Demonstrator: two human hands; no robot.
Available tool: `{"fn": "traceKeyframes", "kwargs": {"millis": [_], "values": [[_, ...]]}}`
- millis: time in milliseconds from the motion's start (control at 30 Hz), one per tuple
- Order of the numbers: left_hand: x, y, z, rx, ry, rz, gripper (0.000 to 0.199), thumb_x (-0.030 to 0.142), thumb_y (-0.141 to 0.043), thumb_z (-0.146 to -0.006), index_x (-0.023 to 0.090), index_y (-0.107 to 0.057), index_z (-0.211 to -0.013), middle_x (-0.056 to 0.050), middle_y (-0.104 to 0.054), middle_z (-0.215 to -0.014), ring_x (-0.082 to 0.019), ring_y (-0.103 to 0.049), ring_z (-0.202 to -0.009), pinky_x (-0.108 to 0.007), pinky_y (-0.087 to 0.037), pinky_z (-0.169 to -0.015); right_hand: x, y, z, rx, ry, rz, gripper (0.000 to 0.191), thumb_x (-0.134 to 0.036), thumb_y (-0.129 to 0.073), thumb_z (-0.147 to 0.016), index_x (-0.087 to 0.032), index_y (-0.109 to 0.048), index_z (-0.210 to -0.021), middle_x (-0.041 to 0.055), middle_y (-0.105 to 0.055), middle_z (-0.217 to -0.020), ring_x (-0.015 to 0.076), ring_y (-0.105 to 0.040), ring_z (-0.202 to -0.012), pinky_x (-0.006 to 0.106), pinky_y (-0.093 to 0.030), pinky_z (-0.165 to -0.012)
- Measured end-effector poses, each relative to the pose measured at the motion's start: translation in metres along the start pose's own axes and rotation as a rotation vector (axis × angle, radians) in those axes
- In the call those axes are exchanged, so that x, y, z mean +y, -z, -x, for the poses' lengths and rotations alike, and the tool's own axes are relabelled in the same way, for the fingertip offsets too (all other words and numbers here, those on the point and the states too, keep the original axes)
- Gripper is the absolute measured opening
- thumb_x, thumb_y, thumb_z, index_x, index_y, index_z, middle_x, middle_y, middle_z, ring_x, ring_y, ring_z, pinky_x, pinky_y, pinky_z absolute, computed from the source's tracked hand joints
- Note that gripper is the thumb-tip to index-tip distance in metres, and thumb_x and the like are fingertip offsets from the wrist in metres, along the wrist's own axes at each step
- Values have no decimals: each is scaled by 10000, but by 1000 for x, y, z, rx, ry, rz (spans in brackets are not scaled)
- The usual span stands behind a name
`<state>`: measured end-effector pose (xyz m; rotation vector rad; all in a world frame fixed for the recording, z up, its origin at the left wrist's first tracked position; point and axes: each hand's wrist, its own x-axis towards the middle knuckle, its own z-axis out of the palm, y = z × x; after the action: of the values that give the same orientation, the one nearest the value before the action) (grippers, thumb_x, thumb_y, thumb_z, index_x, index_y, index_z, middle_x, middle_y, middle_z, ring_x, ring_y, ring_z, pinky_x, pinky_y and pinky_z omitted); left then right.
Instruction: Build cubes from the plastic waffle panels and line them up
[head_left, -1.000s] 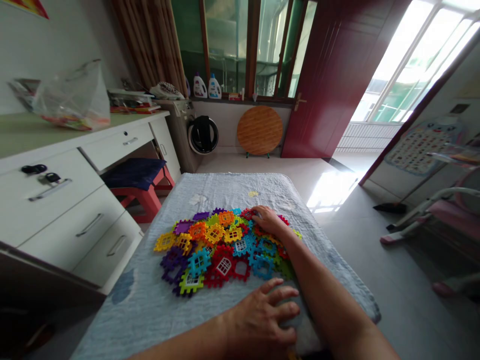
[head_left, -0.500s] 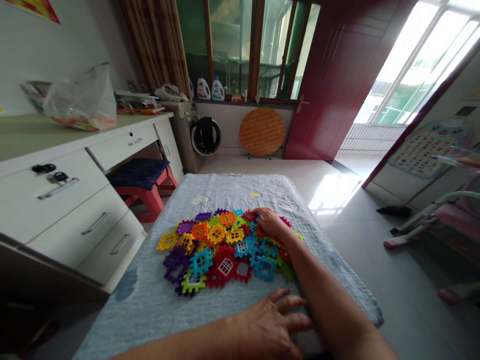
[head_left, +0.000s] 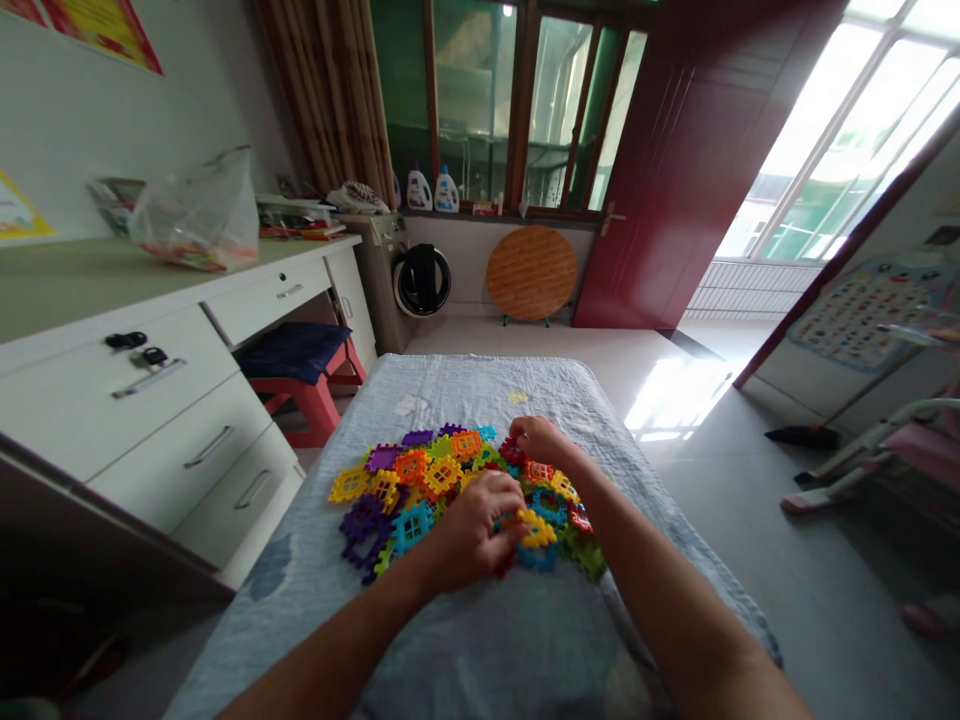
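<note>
A heap of colourful plastic interlocking building pieces (head_left: 411, 527), toothed at the edges and some with window grids, is spread over a cloth-covered table (head_left: 300, 600). My left hand (head_left: 484, 520) is over the front middle of the heap, its fingers closed on a yellow interlocking piece (head_left: 538, 530) that juts out to the right. Towards the heap's back right, my right hand (head_left: 541, 440) has its fingers curled at a dark red interlocking piece (head_left: 512, 451). The fingertips there are partly hidden. Pieces beneath my left hand are covered from sight.
On the left stands a white desk (head_left: 165, 380) with drawers and a plastic bag (head_left: 202, 215) on top. A red stool (head_left: 319, 400) is beside it. A washing machine (head_left: 379, 260), a round wooden tabletop (head_left: 532, 272) and a red door (head_left: 697, 170) are behind.
My left hand has moved from the table's front up onto the heap and taken hold of a yellow piece. My right hand stays at the back right, fingers more curled. The view has shifted slightly.
</note>
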<state>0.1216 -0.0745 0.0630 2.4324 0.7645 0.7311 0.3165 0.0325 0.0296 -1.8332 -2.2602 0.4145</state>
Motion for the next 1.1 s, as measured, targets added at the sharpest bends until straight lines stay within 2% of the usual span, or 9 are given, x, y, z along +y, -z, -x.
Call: {"fn": "traceKeyframes", "kwargs": {"millis": [133,233,300,433,533,633,800,967,1100], "values": [[-39,14,-3,218,155,-207,107,260,-547,-857,195,-626,-826,-52,-641,-931,-208,-568,-943,-391,-458,-895,-12,1,-5,42,-8,17,288,-117,-481,-739,-212,-702,-898,69,-686,-1022,235,-599,-973,341,-409,-844],[-55,14,-1,269,222,-269,103,269,-573,-835,179,-617,-856,-66,-637,-924,-226,-562,-936,-401,-464,-877,-23,-4,-13,54,55,-3,452,-78,-482,-716,-237,-660,-1100,60,-630,-1206,246,-557,-1091,362,-400,-905],[-59,11,1,290,255,-278,147,280,-581,-828,166,-615,-915,-77,-638,-944,-236,-563,-947,-411,-465,-880,-29,-9,-19,13,95,-10,514,-59,-475,-715,-244,-633,-1168,52,-607,-1262,248,-542,-1128,371,-395,-930],[-62,7,3,348,255,-299,262,279,-590,-810,176,-601,-1051,-81,-638,-1033,-251,-561,-1022,-435,-449,-929,-32,-14,-23,-53,115,20,398,-109,-539,-720,-225,-684,-1071,64,-640,-1208,273,-552,-1119,378,-394,-935],[-70,10,7,434,269,-333,322,264,-573,-813,188,-570,-1125,-89,-610,-1136,-255,-537,-1107,-445,-415,-992,-27,-7,-16,-26,162,-10,322,-127,-539,-726,-194,-702,-995,77,-673,-1115,251,-585,-1041,340,-411,-902],[-81,20,12,482,304,-361,292,280,-522,-851,173,-572,-1118,-99,-604,-1147,-253,-529,-1134,-443,-394,-1024,-17,7,1,46,189,-96,295,-117,-487,-748,-169,-701,-945,72,-700,-987,198,-611,-904,285,-428,-829],[-100,30,20,447,337,-396,298,363,-472,-893,171,-614,-1070,-108,-618,-1169,-264,-521,-1167,-456,-387,-1031,3,16,29,140,125,-341,247,-189,-446,-801,-174,-674,-896,-6,-637,-685,116,-520,-595,225,-395,-604],[-105,22,21,276,257,-387,302,429,-503,-884,212,-660,-1022,-76,-647,-1170,-274,-518,-1189,-472,-391,-1024,12,-3,37,231,78,-496,293,-216,-435,-822,-165,-658,-1003,-42,-524,-585,96,-432,-521,211,-344,-537],[-103,19,21,251,218,-382,291,422,-509,-887,203,-673,-987,-76,-668,-1114,-255,-568,-1112,-453,-429,-985,8,-11,37,256,101,-491,305,-225,-431,-838,-164,-664,-1027,-46,-483,-569,94,-404,-507,216,-334,-536]]}}
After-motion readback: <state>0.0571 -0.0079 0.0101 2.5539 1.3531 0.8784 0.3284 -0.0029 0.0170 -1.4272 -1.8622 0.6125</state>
